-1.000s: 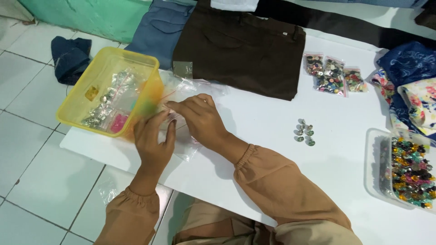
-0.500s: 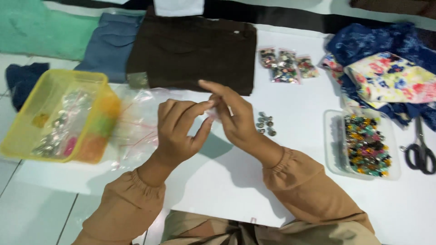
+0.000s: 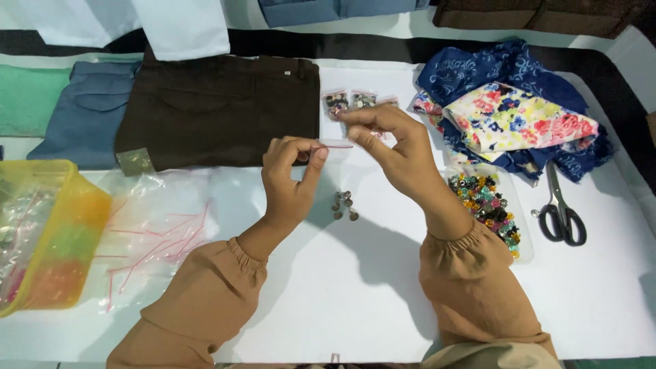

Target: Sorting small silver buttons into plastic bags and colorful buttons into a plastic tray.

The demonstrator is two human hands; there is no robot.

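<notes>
My left hand [image 3: 290,179] and my right hand [image 3: 391,152] are raised above the white table [image 3: 355,287], and both pinch the top edge of a small clear zip bag [image 3: 337,145] with a red seal line. Below the hands a little heap of silver buttons [image 3: 344,203] lies on the table. A pile of empty clear zip bags [image 3: 154,229] with red seals lies to the left. Several filled small bags of buttons [image 3: 350,101] rest behind my right hand.
A yellow plastic basket [image 3: 65,232] holds bagged items at the left edge. A clear tray of coloured beads [image 3: 486,205] and black-handled scissors [image 3: 562,210] lie at the right. Folded brown trousers [image 3: 219,109], blue jeans [image 3: 85,113] and floral cloth [image 3: 512,116] line the back.
Both hands have lifted and moved apart, now stretching one small bag between them. The view has shifted right, so the scissors and bead tray sit closer in.
</notes>
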